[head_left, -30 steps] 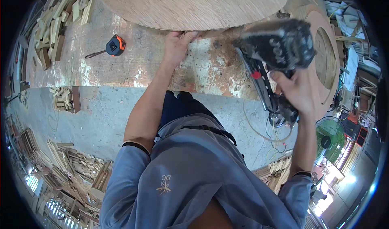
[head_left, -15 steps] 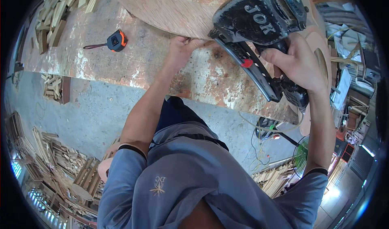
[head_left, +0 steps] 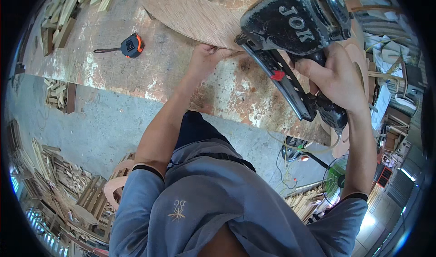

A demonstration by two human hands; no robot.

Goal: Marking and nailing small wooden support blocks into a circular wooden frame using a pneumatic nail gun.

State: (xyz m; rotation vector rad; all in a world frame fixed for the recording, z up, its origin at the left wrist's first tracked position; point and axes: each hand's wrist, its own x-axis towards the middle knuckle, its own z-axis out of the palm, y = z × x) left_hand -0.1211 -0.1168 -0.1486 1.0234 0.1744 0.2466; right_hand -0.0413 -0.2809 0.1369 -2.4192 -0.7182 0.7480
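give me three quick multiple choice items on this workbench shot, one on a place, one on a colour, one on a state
1. Where does the tape measure lie?
A. on the workbench, to the left of the left hand
B. on the floor
C. in the right hand

2. What colour is the tape measure's case?
A. green and white
B. orange and black
C. all blue

3. What is the right hand doing?
A. resting flat and empty
B. gripping the handle of a black nail gun
C. holding a pencil

Answers:
1 A, it sits on the stained workbench, left of the left hand.
2 B, orange body with black parts.
3 B, its fingers wrap the gun's handle, while the left hand touches the curved plywood piece.
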